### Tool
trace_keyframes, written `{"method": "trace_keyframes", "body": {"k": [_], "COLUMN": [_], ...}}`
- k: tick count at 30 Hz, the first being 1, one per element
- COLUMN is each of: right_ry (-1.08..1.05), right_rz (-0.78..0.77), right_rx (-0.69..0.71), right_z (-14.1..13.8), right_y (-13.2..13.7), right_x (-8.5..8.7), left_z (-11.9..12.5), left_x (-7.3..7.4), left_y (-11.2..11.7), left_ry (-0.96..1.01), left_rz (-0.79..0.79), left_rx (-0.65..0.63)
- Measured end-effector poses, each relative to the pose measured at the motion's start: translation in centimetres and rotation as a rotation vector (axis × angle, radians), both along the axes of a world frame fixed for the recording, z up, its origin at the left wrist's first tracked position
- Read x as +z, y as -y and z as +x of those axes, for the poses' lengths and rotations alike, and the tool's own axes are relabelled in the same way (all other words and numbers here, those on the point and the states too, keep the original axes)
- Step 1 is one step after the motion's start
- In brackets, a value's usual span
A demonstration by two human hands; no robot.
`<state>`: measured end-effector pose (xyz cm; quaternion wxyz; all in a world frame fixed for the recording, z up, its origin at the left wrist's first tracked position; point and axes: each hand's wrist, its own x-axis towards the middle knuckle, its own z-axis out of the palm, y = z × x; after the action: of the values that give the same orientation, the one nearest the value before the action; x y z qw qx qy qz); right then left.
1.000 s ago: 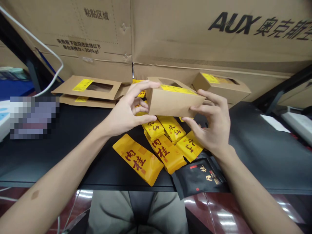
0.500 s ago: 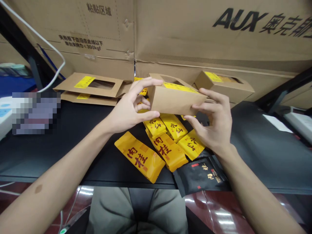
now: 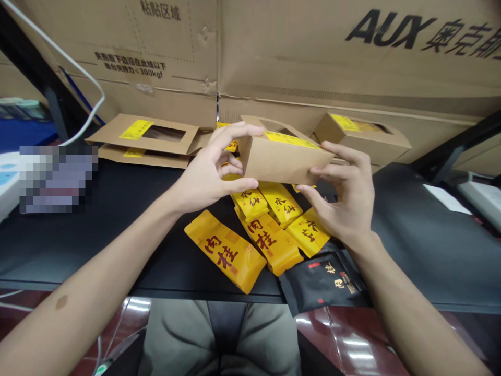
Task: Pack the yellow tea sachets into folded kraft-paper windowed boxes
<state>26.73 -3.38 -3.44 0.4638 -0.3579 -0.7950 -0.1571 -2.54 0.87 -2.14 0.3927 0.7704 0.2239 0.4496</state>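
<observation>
Between my two hands, a brown cardboard box (image 3: 279, 162) with a yellow label and a window is held up above the table, its long side toward me. My left hand (image 3: 219, 167) grips its left end, thumb below and fingers on top and behind. At the right end, my right hand (image 3: 344, 188) pinches it between thumb and fingers. Beneath the box lie several yellow packets (image 3: 274, 243) with dark lettering. One yellow packet (image 3: 225, 253) lies apart at the left, and a black packet (image 3: 323, 279) overhangs the table's front edge.
Flattened brown boxes (image 3: 144, 137) lie at the back left, and a filled-out brown box (image 3: 364, 137) stands at the back right. Large cardboard (image 3: 297, 57) walls off the rear. White power strips (image 3: 10, 177) and a white cable (image 3: 88, 78) sit at the sides of the black table (image 3: 156, 271).
Almost nothing differs. Both hands keep the box in the same hold, and the whole view has shifted very slightly.
</observation>
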Motion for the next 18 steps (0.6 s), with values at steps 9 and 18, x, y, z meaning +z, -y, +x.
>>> {"method": "trace_keyframes", "body": {"k": [9, 18], "right_ry": [-0.018, -0.022], "right_rz": [-0.004, -0.007], "right_rx": [0.035, 0.022], "right_z": [-0.16, 0.09], "right_y": [-0.04, -0.10], "right_x": [-0.05, -0.12], "left_z": [0.16, 0.18], "left_x": [-0.21, -0.32], "left_y": [-0.11, -0.02], "left_ry": [0.027, 0.010], "left_rz": [0.019, 0.077], "left_rx": [0.012, 0.067]}}
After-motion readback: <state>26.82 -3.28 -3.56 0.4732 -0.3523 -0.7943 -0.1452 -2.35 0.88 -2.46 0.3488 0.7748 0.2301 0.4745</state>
